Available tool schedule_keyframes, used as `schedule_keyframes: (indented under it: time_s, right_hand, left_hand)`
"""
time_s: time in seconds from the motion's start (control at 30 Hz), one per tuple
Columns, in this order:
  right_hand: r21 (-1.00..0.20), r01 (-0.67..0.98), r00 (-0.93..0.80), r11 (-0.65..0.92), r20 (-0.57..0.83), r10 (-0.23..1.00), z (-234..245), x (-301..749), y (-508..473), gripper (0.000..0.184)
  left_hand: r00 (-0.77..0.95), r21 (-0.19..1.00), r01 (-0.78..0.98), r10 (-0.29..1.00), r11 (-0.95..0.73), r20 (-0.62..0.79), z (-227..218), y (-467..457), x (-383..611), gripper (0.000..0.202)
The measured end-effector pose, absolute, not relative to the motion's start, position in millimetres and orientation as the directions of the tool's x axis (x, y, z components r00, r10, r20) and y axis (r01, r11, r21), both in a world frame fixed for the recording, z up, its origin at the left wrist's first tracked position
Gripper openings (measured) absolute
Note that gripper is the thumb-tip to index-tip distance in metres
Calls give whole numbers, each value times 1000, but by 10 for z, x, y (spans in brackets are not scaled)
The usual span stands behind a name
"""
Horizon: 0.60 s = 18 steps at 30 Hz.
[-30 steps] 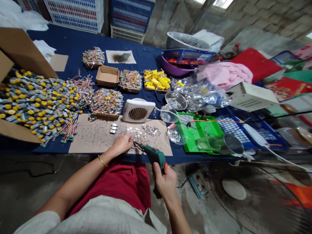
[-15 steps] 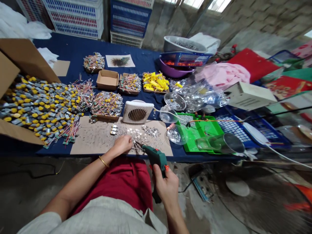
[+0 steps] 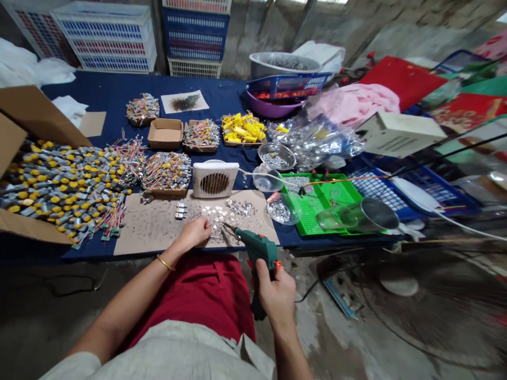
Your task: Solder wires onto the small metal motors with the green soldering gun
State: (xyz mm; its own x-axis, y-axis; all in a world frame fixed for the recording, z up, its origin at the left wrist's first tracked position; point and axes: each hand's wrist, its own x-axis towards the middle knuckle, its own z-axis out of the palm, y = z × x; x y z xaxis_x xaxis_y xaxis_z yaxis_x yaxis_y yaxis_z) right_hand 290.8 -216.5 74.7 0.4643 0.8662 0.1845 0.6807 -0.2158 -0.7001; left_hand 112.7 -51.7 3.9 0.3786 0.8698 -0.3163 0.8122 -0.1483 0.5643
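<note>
The left hand (image 3: 195,234) is resting palm-down on a brown cardboard sheet (image 3: 152,227) near the counter's front edge, its fingers curled toward the sheet. It is half closed, and I cannot tell whether it is pinching anything small. A gold bangle (image 3: 165,262) is sitting on that wrist. The right hand (image 3: 277,292) is wrapped around the grip of a green pistol-grip soldering gun (image 3: 259,253), just off the front edge, and the gun's thin metal tip (image 3: 230,227) is pointing toward the left fingertips, just beside them. Scattered silver metal pieces (image 3: 224,212) are lying on the sheet just past the left hand, and three small motors (image 3: 180,211) are sitting on it further left.

A white plastic vent fan (image 3: 214,179) is standing on the back edge of the sheet, and a tray of wired motors (image 3: 166,171) is sitting beside it. Toward the counter's left end, a cardboard carton (image 3: 29,113) is holding a heap of yellow-capped motors (image 3: 59,179). Toward the right end, a green plastic tray (image 3: 309,216) is carrying a glass (image 3: 356,216) lying on its side, and a clear dish of silver pieces (image 3: 279,210) is sitting beside it.
</note>
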Motion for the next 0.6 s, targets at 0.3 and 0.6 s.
schedule_keyframes:
  time_s: [0.3, 0.6]
  right_hand:
    - [-692, 699, 450, -182, 228, 863, 719, 2903, -2148, 54]
    - [-704, 671, 486, -233, 180, 855, 725, 2894, -2172, 55]
  left_hand:
    - [379, 565, 812, 868, -147, -319, 54, -523, 1126, 13]
    - [376, 543, 825, 869, -156, -321, 36, -513, 1118, 14]
